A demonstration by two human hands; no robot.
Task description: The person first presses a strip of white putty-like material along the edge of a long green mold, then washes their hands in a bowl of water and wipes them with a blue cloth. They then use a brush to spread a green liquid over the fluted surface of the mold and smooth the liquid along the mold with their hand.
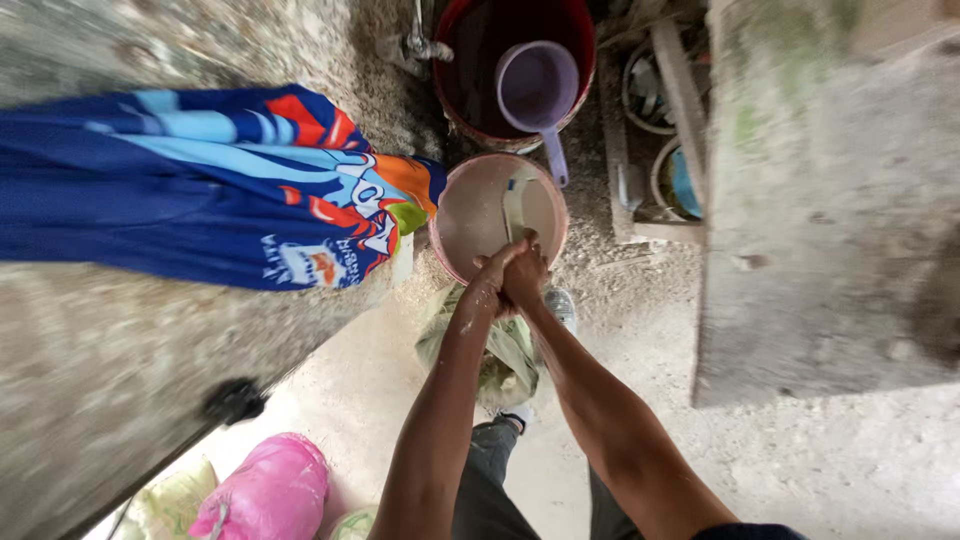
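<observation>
My left hand (pixel 490 285) and my right hand (pixel 527 272) are clasped together on the near end of a pale stick (pixel 515 205). The stick stands in a pink bucket (pixel 450 255) full of thick whitish mix. Both hands sit just over the bucket's near rim. Both forearms are flecked with the pale mix.
Behind the pink bucket stands a red bucket (pixel 575 30) of dark water with a purple scoop (pixel 537 88) in it and a tap (pixel 420 45) at its left. A blue printed shirt (pixel 200 200) hangs at the left. A pink bag (pixel 265 490), a crumpled sack (pixel 505 350) and wooden boards (pixel 685 100) lie around.
</observation>
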